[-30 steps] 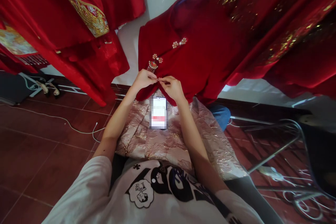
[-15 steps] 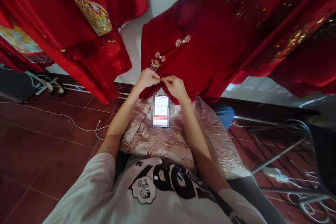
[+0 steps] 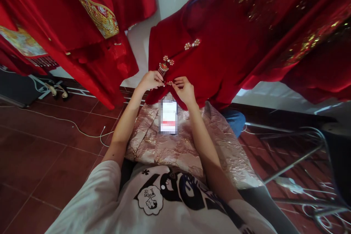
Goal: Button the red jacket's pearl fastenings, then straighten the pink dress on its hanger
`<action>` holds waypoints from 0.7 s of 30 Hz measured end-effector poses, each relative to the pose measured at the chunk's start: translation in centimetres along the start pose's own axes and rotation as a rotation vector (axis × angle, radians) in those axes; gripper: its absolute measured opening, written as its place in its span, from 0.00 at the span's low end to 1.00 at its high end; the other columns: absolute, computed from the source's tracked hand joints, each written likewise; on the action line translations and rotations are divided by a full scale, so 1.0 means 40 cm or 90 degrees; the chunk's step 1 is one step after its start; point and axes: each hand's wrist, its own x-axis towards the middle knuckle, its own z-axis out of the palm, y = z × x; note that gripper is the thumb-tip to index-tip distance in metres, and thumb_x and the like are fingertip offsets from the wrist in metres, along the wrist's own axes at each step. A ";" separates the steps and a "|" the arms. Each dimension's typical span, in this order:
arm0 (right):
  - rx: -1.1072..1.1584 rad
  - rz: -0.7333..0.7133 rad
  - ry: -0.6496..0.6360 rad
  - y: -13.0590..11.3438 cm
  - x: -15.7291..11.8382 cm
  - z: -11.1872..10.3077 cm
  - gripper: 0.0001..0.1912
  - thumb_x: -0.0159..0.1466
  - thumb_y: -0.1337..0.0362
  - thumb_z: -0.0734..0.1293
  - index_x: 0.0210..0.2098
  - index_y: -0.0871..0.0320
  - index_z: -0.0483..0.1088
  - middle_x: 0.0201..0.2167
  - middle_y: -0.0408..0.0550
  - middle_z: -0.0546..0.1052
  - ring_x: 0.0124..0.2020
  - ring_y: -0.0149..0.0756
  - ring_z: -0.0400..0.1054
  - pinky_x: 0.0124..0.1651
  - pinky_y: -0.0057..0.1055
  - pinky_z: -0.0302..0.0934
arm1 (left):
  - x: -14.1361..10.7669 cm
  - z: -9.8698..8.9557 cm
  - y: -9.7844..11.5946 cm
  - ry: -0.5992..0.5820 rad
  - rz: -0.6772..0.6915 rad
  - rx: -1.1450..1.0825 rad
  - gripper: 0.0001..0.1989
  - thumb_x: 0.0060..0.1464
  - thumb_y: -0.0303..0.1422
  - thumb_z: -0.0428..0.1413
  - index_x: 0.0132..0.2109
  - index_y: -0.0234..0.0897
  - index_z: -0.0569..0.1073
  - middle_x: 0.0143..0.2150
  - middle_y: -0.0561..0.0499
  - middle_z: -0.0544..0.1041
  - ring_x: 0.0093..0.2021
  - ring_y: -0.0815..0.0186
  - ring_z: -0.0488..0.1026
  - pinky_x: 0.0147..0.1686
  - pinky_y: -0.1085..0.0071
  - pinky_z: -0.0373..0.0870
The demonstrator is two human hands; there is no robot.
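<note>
A dark red garment point(image 3: 208, 62) hangs in front of me, its lower edge falling over the pink brocade cloth point(image 3: 175, 151) on my lap. At its edge is a small beaded flower fastener point(image 3: 170, 83). My left hand point(image 3: 152, 80) pinches the garment's edge just left of this fastener. My right hand point(image 3: 184, 90) has thumb and forefinger closed at the fastener's right end. Above them are a similar beaded fastener point(image 3: 168, 60) with a fan-shaped tassel pendant point(image 3: 163, 67), and another beaded fastener point(image 3: 192, 44) higher up.
A lit phone point(image 3: 168, 117) with a blurred screen lies on the brocade below my hands. Red embroidered garments point(image 3: 104, 18) hang at left, sequined red ones point(image 3: 307, 44) at right. A metal-framed chair point(image 3: 296, 161), a white cable point(image 3: 79, 128) and shoes point(image 3: 57, 91) are on the tiled floor.
My hands have drawn slightly apart, the left shifting a little left. The beaded fastener between them now shows more clearly.
</note>
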 end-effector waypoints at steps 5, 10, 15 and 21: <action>-0.009 0.012 0.082 0.007 0.001 0.050 0.07 0.63 0.68 0.75 0.40 0.58 0.74 0.42 0.52 0.81 0.38 0.37 0.77 0.52 0.39 0.76 | -0.006 0.038 0.002 -0.033 -0.011 0.037 0.17 0.48 0.14 0.71 0.35 0.33 0.73 0.29 0.53 0.79 0.24 0.70 0.76 0.30 0.73 0.76; 0.045 0.035 0.096 0.003 0.002 0.038 0.09 0.62 0.65 0.77 0.35 0.58 0.72 0.40 0.50 0.81 0.35 0.35 0.77 0.45 0.36 0.78 | -0.006 0.057 0.009 0.006 0.051 0.062 0.11 0.53 0.14 0.64 0.33 0.33 0.74 0.23 0.55 0.77 0.24 0.71 0.76 0.30 0.77 0.71; 0.118 0.034 0.077 0.000 0.004 0.020 0.10 0.62 0.67 0.76 0.34 0.56 0.71 0.35 0.45 0.82 0.36 0.34 0.78 0.46 0.33 0.78 | 0.000 0.060 0.010 -0.006 0.007 -0.076 0.10 0.53 0.14 0.64 0.34 0.32 0.76 0.24 0.54 0.77 0.26 0.70 0.78 0.37 0.73 0.79; 0.096 -0.011 0.059 -0.001 -0.002 0.022 0.04 0.65 0.69 0.74 0.38 0.57 0.74 0.37 0.46 0.83 0.38 0.34 0.80 0.48 0.34 0.79 | 0.002 0.049 0.005 -0.060 -0.066 -0.205 0.09 0.49 0.13 0.66 0.34 0.29 0.81 0.28 0.51 0.81 0.31 0.70 0.80 0.47 0.68 0.82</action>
